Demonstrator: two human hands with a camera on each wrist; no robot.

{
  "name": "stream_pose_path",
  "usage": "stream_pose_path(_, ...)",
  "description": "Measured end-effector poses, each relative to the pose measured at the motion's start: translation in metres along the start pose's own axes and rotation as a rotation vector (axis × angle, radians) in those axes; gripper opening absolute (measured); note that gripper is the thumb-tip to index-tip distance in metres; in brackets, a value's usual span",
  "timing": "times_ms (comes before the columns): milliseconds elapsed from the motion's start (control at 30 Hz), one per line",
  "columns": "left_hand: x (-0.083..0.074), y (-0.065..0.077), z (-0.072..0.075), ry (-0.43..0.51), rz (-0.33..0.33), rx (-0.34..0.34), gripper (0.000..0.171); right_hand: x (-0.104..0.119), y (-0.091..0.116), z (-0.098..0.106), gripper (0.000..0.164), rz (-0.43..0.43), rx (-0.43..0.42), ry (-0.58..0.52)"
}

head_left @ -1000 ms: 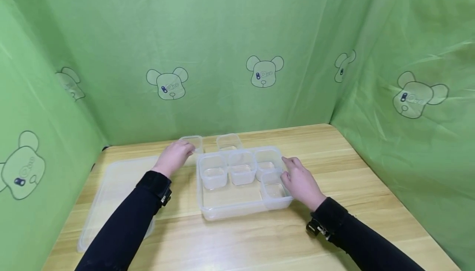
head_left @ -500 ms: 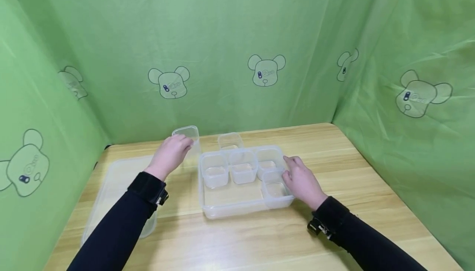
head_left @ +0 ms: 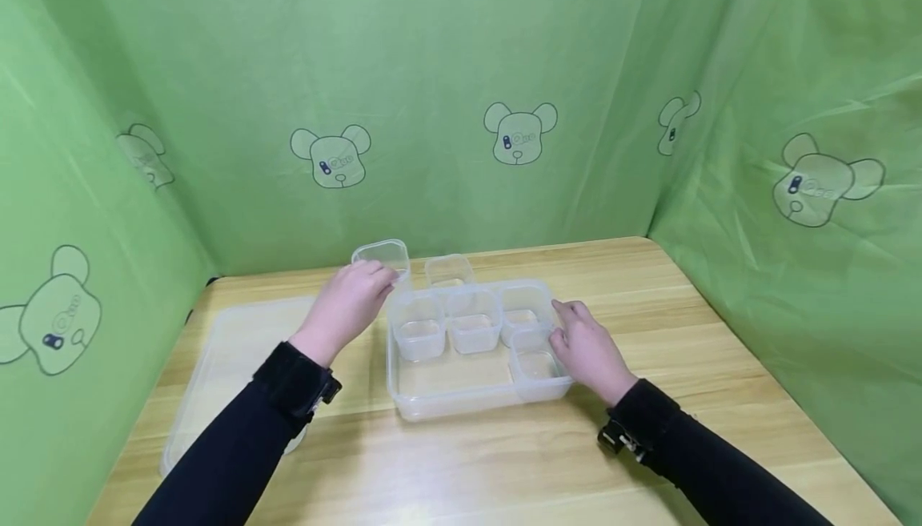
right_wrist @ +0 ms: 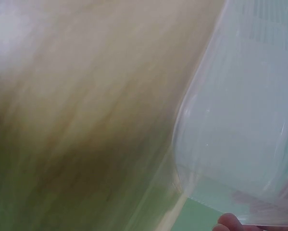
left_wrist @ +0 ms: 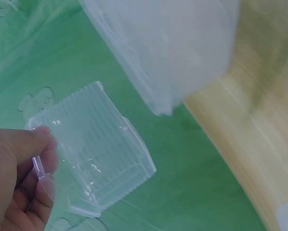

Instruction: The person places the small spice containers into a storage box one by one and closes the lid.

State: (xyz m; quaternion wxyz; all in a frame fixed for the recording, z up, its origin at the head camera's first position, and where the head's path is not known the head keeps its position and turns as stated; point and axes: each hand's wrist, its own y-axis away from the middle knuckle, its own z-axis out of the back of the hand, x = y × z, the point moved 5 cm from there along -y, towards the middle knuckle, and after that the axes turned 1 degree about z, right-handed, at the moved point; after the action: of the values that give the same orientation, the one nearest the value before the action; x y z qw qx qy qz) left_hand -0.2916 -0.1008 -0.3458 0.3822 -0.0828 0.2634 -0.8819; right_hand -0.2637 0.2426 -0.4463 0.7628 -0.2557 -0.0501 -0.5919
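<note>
Left hand (head_left: 347, 306) pinching a clear square plastic cup (head_left: 382, 252)
Head view: the cup hangs slightly tilted at the left fingertips, near the rear left corner of a translucent rectangular plastic tray (head_left: 461, 407) bearing four similar cups (head_left: 474, 342); the left forearm reaches diagonally forward, back of the hand uppermost; the right hand (head_left: 592, 356) is at the tray's right rim, index finger straight, thumb beside the front right cup; whether it grips, I cannot tell; left wrist view: thumb and fingers close narrowly on the cup's rim, its ribbed body projecting beyond them, apart from the tray; right wrist view: fingertips show at the blurred translucent wall's lower edge.
</note>
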Motion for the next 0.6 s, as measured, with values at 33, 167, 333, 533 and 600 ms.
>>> stream_pose_path(33,-0.003,-0.001,0.001,-0.003,-0.013,-0.008,0.014,0.000,0.000,0.000,0.050,0.000,0.001,0.000)
stream_pose_path(167,-0.020,-0.001,0.007,-0.018,-0.082,-0.052,0.012,0.000,-0.001,0.000,0.050,0.003,-0.003,0.000)
stream_pose_path(333,-0.039,-0.001,0.011,-0.042,-0.139,-0.084,0.012,0.000,-0.002,-0.001,0.050,0.009,-0.019,0.000)
stream_pose_path(533,-0.062,-0.002,0.013,-0.042,-0.173,-0.086,0.014,0.000,-0.003,-0.002,0.050,-0.004,-0.006,-0.009)
stream_pose_path(600,-0.069,-0.003,0.013,-0.044,-0.180,-0.082,0.015,0.000,-0.002,-0.002,0.050,-0.011,0.006,-0.011)
